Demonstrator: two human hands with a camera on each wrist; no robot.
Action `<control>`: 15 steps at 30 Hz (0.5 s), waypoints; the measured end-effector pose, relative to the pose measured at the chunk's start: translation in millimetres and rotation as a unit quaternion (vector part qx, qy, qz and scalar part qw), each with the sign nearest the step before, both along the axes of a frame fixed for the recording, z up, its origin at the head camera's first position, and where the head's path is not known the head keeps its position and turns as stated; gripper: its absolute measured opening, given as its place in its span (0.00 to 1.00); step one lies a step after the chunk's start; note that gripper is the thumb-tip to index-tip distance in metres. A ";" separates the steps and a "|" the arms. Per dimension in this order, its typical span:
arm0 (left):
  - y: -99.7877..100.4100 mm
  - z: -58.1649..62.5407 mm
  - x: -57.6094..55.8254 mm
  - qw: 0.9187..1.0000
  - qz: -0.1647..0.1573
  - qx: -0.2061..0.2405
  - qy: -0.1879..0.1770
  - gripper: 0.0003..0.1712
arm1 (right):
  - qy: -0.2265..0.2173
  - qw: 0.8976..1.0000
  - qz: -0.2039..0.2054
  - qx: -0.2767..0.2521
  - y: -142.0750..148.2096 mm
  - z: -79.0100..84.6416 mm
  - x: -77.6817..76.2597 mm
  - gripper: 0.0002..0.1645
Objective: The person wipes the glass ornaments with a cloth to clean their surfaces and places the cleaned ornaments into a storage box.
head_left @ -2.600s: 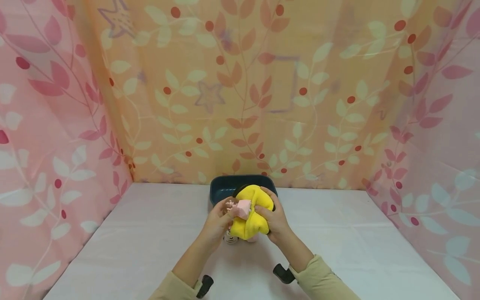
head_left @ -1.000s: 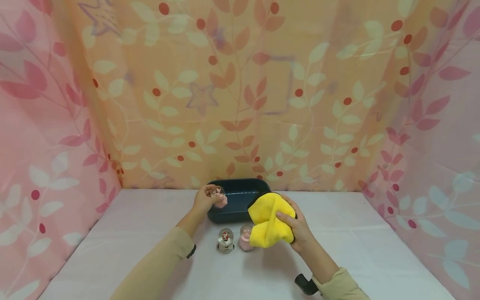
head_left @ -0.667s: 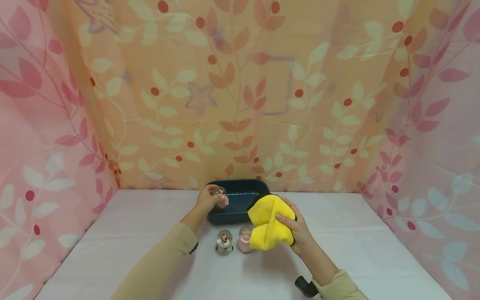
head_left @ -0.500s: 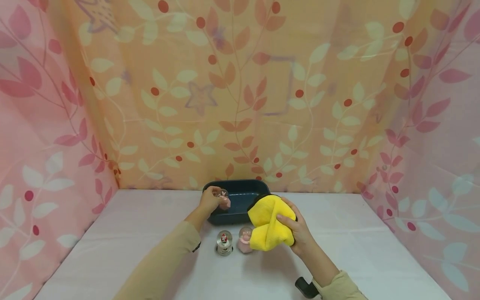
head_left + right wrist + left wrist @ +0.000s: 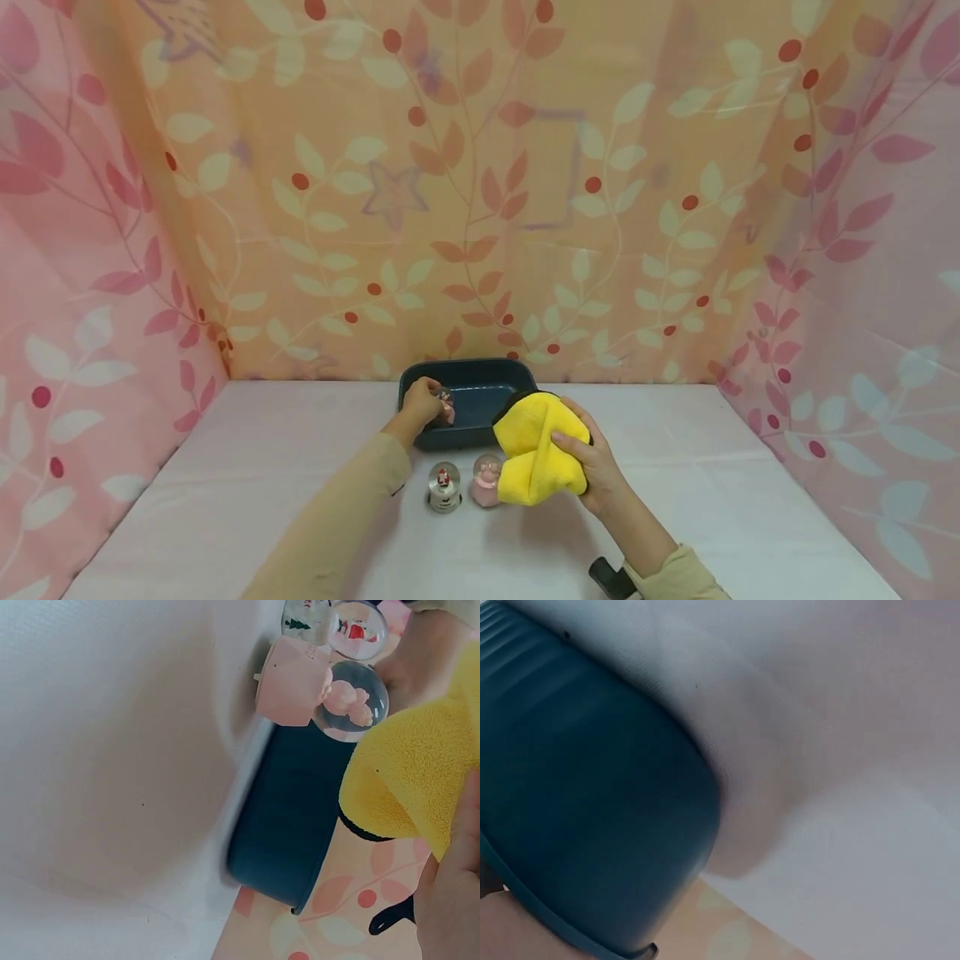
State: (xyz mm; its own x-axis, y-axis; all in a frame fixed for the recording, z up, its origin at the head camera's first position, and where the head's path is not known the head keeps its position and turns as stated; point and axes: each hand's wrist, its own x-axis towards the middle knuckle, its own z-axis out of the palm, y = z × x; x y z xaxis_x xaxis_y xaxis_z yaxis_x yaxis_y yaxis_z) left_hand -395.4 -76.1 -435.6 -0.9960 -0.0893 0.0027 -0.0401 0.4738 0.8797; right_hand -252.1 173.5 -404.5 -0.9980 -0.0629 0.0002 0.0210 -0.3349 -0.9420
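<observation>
In the head view my left hand holds a small pink snow globe by its dome, inside the left end of a dark blue tray. My right hand grips a folded yellow cloth with a dark edge, held above the table right of the tray's front. Two more snow globes stand upright before the tray: one with a white base and a red figure, and a pink one partly behind the cloth. The left wrist view shows mostly the tray's outer wall; the held globe is hidden there.
A white cloth covers the table. Floral curtains stand behind and on both sides. A black strap-like piece sticks out near the right sleeve.
My left hand has carried the pink snow globe away from the yellow cloth, over the tray's left side and then down into it. My right hand drew right with the cloth, then stayed nearly still.
</observation>
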 end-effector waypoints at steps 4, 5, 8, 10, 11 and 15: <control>0.8 0.4 -1.1 1.000 0.006 0.001 -0.009 0.30 | 0.002 1.000 0.003 0.004 -0.6 0.3 -0.2 0.38; 0.6 0.3 -1.4 1.000 0.004 0.003 -0.014 0.29 | 0.002 1.000 0.004 0.005 -0.9 0.3 -0.3 0.38; -0.1 0.2 -1.0 1.000 -0.007 0.008 -0.025 0.30 | -0.001 1.000 0.004 0.009 -1.3 -0.5 -0.5 0.39; -0.5 -0.5 -1.6 0.999 -0.016 0.019 -0.030 0.31 | -0.002 1.000 0.002 0.009 -1.0 -1.5 -0.6 0.38; -0.8 -0.7 -2.0 0.999 -0.020 0.023 -0.032 0.32 | -0.003 1.000 0.000 0.008 -0.8 -2.1 -0.8 0.38; -2.5 2.4 -0.6 0.998 -0.039 0.035 -0.033 0.36 | -0.004 1.000 -0.004 0.003 0.5 -2.7 -0.5 0.37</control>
